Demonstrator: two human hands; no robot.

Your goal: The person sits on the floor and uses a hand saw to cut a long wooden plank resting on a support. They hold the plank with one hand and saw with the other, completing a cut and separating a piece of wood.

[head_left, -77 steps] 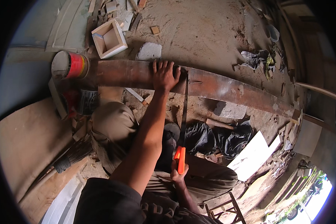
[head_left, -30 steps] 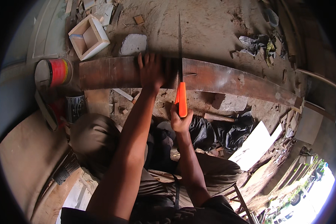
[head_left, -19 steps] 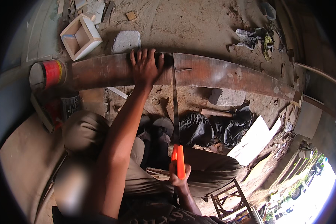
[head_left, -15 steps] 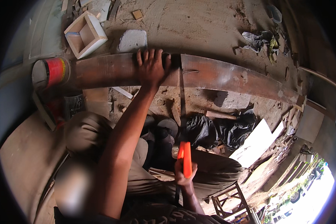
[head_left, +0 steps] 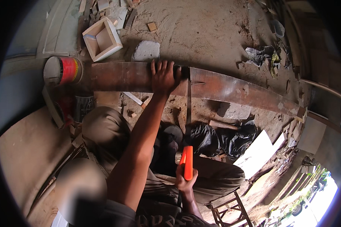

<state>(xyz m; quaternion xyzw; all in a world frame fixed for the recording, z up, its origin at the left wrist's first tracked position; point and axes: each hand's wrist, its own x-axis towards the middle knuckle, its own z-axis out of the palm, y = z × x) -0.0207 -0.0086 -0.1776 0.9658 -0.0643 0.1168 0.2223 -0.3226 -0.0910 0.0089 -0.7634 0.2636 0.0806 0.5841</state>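
Note:
A long reddish-brown wooden plank [head_left: 235, 86] lies across the view, its right part narrowing away. My left hand [head_left: 165, 78] presses on it, fingers spread, the tips at the far edge. Just right of that hand, the thin dark blade of a handsaw [head_left: 188, 162] crosses the plank. A dark gap or shadow shows between thumb and blade. My right hand [head_left: 185, 181] is closed round the saw's orange handle, below the plank near my thigh. How deep the blade sits in the wood I cannot tell.
A red-labelled can [head_left: 69, 70] lies by the plank's left end. Beyond stand an open wooden box [head_left: 102, 39] and a pale block [head_left: 147, 51]. Black plastic [head_left: 236, 140], a white sheet [head_left: 254, 155] and wood scraps lie on the near right. A wooden stool [head_left: 231, 212] stands lower right.
The view has shifted, so most things sit a little lower, those on the left also farther right. My left hand keeps its place on the plank; the saw stays across it in my right hand.

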